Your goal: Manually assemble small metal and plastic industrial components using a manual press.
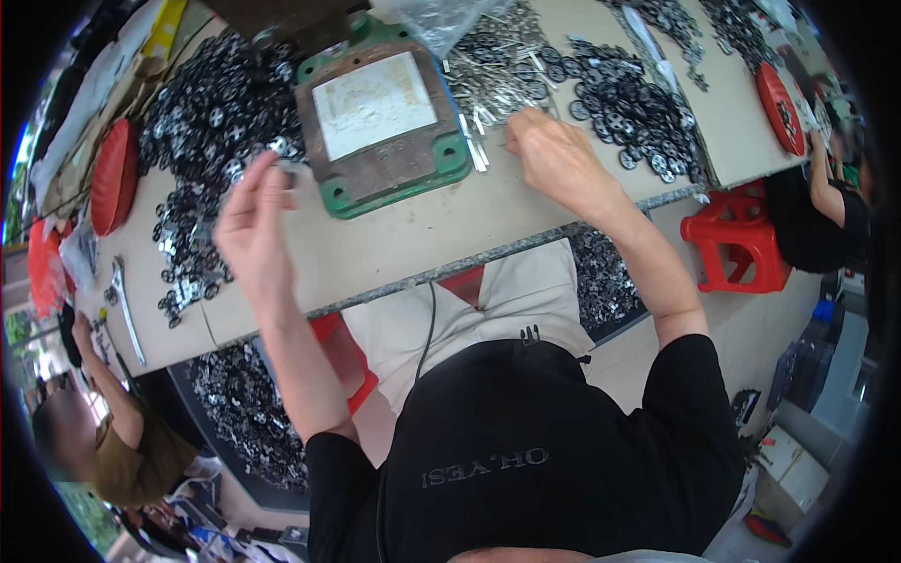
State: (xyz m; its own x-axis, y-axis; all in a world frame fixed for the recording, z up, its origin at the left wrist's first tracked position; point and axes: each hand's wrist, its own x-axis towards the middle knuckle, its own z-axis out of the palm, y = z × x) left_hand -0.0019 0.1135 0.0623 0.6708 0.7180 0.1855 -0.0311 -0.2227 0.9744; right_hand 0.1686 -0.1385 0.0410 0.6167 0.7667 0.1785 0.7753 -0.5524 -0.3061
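Note:
My left hand [255, 220] is raised at the left of a green press base [399, 192], its thumb and fingers pinched together. A small shiny piece shows at the fingertips, too blurred to name. Behind it spreads a large pile of small black wheel-like parts [202, 103]. My right hand [560, 159] is closed at the base's right, its fingertips bent down and hidden. Beside those fingertips lie a few thin silver metal strips [479, 150], in front of a heap of similar strips [493, 80]. A white pad [375, 105] lies on the base's brown plate.
More black wheel parts [633, 113] lie to the right. Red trays [114, 176] and a wrench [129, 310] rest at the left. Bins of metal parts [246, 413] stand below the table edge. Two other people work nearby, left and right; a red stool [737, 239] stands at right.

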